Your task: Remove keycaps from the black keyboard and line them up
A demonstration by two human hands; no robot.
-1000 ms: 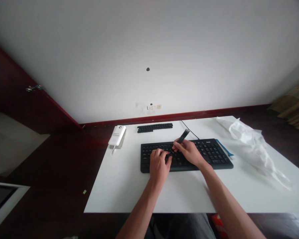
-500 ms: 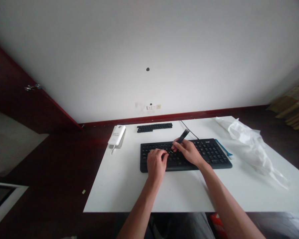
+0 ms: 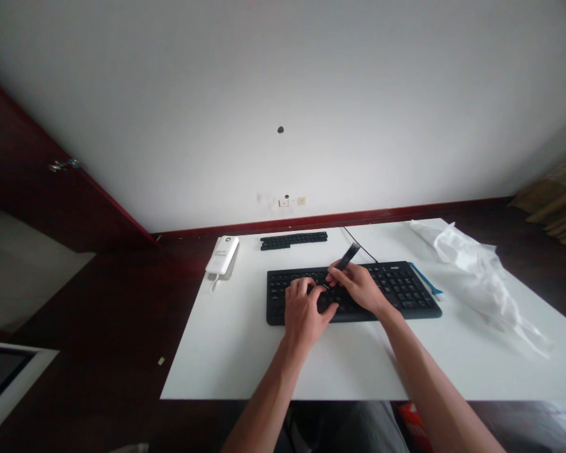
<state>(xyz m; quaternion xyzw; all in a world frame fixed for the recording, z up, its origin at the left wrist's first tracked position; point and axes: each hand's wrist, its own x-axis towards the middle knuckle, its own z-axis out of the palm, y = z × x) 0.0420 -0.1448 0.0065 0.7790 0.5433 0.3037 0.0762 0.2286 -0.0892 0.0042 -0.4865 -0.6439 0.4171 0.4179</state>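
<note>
A black keyboard (image 3: 396, 286) lies on the white table. My right hand (image 3: 358, 286) is closed around a dark, slim-handled tool (image 3: 348, 257) whose thin shiny tip points down at the keys near the keyboard's middle. I cannot make out the exact kind of tool. My left hand (image 3: 305, 314) rests over the left half of the keyboard, thumb and fingers apart, with the index fingertip close to the tool's tip. Nothing shows between its fingers, though they and the palm cover some keys. Loose black keycaps (image 3: 295, 240) sit in rows behind the keyboard.
At the table's (image 3: 226, 365) back left is a white power bank (image 3: 223, 255) with a short cable. A blue strip-like tool (image 3: 426, 279) lies just right of the keyboard. Further right is a crumpled white plastic bag (image 3: 476, 270). The keyboard's black cord (image 3: 359, 244) runs off the back edge.
My left hand has opened from a pinch near the tool's tip, its thumb swinging out to the right. The right hand keeps its grip on the tool in nearly the same place.
</note>
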